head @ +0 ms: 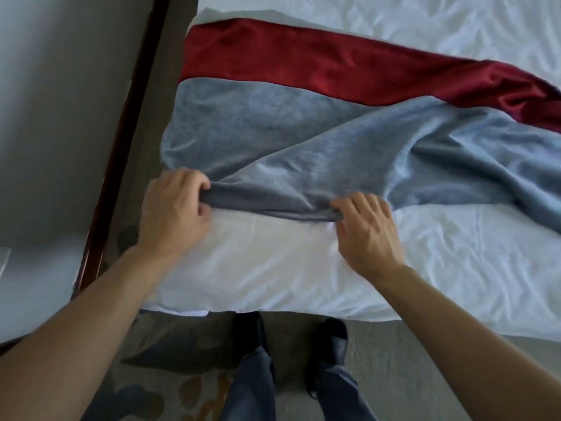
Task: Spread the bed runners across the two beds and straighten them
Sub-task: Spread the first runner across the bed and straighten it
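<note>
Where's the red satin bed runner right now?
In the head view, the red satin bed runner lies across the white bed, beyond the grey fleece runner.

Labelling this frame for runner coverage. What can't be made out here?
- Grey runner: far end cut off by the right edge, head view.
- Red runner: likewise runs off the right edge.
- Runner hem: partly hidden under left hand and right hand.
- Second bed: not identifiable.

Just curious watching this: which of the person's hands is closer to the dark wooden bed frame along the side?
Left. The left hand grips the grey runner at the bed's corner, close to the wooden frame; the right hand grips the same edge farther along the bed, away from the frame.
</note>
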{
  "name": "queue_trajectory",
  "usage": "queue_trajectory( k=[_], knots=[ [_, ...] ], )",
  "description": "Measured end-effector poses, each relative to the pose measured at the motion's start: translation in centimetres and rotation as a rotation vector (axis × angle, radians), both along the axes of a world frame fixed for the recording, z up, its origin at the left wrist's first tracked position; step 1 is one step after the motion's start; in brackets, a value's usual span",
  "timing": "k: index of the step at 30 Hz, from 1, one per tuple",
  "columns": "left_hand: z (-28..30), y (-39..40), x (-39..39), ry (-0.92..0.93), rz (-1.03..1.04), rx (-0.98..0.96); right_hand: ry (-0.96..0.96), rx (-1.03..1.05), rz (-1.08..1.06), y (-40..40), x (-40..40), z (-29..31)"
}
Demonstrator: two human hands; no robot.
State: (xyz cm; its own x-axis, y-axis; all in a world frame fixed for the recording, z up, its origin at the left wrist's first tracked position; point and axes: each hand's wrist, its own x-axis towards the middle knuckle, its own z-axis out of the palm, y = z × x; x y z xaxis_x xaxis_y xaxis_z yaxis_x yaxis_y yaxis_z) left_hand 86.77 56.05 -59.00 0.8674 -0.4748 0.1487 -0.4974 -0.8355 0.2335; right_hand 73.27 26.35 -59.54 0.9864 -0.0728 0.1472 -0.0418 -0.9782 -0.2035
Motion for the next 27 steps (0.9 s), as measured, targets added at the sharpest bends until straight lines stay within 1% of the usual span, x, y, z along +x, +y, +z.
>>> queue_trajectory(
  k=[2, 4, 6, 8, 12, 16, 18, 21, 24, 26, 27],
  knots=[
    [0.7, -5.6, -1.9, 0.011, -0.122, -0.075, -0.014, -0.039, -0.090, -3.0, -1.3, 0.3],
    [1.0, -11.5, -4.3, 0.057, -0.237, -0.110, 0.012, -0.074, -0.158, -6.5, -2.8, 0.6],
    [0.9, -16.9, -6.8, 0.082, -0.328, -0.075, 0.045, -0.105, -0.206, -10.0, -4.1, 0.5],
    [0.2, -21.3, -8.7, 0.100, -0.358, 0.003, 0.070, -0.135, -0.251, -13.8, -5.2, 0.1],
    [-1.1, -27.2, -9.3, 0.072, -0.244, 0.128, 0.120, -0.165, -0.281, -20.9, -6.6, -1.1],
    [-2.0, -30.8, -8.1, -0.012, -0.212, 0.111, 0.015, -0.222, -0.211, -26.3, -7.1, -2.4],
    [-2.2, -32.1, -7.3, -0.005, -0.199, 0.085, -0.007, -0.223, -0.205, -28.6, -6.6, -2.7],
    [-2.2, -33.1, -6.5, 0.056, -0.075, 0.049, -0.055, -0.190, -0.173, -31.5, -6.0, -2.9],
    [-1.7, -34.0, -6.6, -0.019, 0.021, 0.091, -0.082, -0.114, -0.141, -32.7, -5.3, -2.8],
    [-1.0, -35.5, -7.6, -0.083, -0.018, 0.080, -0.076, -0.051, -0.146, -32.8, -4.9, -2.7],
    [-0.8, -36.4, -8.5, -0.104, -0.088, 0.053, -0.075, -0.035, -0.146, -33.0, -4.9, -2.8]
  ],
)
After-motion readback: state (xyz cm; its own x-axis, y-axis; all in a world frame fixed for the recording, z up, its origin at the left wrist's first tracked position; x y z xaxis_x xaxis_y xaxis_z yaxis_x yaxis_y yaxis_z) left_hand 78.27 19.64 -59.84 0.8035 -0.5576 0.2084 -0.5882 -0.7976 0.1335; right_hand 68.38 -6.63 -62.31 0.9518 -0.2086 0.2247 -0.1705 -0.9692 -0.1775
